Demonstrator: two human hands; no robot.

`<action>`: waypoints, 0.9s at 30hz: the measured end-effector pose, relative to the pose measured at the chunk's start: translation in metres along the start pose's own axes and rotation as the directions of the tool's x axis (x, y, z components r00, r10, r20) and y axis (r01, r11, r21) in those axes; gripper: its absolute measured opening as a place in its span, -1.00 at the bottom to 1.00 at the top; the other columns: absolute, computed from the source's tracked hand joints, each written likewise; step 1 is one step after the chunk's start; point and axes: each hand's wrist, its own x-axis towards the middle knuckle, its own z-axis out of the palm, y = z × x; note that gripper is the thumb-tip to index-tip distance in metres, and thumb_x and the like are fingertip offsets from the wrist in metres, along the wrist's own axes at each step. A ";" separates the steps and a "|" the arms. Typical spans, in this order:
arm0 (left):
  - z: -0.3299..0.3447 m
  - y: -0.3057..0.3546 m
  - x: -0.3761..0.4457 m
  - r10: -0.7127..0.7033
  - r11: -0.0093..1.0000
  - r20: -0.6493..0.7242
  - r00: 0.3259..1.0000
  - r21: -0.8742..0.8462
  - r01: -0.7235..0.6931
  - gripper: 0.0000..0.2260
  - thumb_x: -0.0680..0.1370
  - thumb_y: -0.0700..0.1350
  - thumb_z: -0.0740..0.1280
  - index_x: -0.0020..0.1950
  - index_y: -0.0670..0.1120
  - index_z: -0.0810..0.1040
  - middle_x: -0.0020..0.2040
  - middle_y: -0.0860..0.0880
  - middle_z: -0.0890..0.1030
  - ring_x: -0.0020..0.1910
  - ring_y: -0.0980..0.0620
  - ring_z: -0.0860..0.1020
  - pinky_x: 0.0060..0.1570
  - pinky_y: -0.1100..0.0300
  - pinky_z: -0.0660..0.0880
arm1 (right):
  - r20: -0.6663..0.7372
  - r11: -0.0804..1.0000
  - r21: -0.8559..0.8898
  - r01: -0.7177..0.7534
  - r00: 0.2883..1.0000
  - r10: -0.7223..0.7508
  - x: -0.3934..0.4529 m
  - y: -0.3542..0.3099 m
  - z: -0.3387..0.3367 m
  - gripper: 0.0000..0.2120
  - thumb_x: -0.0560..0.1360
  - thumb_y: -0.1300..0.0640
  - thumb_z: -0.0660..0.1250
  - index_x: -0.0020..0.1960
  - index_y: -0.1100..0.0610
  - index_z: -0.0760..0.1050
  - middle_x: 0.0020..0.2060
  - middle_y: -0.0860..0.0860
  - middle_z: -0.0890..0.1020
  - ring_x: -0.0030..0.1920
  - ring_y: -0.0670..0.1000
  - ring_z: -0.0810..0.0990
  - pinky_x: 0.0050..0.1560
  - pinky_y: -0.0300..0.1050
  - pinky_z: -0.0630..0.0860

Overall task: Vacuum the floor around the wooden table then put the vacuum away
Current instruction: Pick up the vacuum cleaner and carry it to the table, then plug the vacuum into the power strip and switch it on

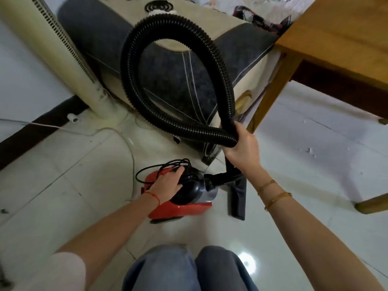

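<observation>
With the hose gathered into one tall loop and the power cord bunched on top of the machine, the step in hand reads as putting the vacuum away, not cleaning; this is a judgement from the layout alone.

Position: the red vacuum is low over the pale tiled floor, just in front of the person's knees, near the corner of the grey sofa and to the left of the wooden table. Whether it rests on the tiles or is lifted clear cannot be told.

Hands: well apart. The left hand lies over the top of the body where the cord sits, fingers curled down around it; the handle itself is hidden under the hand. The right hand is clamped around the hose where the two runs of the loop cross.

Orientation: the body's long axis runs from lower left to upper right in the head view, hose outlet end toward the table leg. The floor nozzle lies on the tiles beside it, long axis running away from the person. The loop stands upright against the sofa.

Next move, as judged: it calls for lifting body and hose as one, keeping the loop pinched so it does not spring open, and watching the nozzle and loose cord for dragging.
</observation>
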 end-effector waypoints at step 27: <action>0.055 -0.028 0.034 -0.043 0.999 -0.044 0.998 -0.029 0.041 -0.51 0.56 0.31 0.04 0.15 -0.04 0.47 -0.14 0.02 0.60 -0.16 0.07 0.58 -0.15 0.14 0.56 | 0.007 0.999 0.008 0.041 0.999 -0.041 0.012 0.030 0.069 0.02 0.29 -0.15 0.52 0.52 0.13 0.01 0.38 0.08 0.36 0.36 0.11 0.38 0.33 0.09 0.41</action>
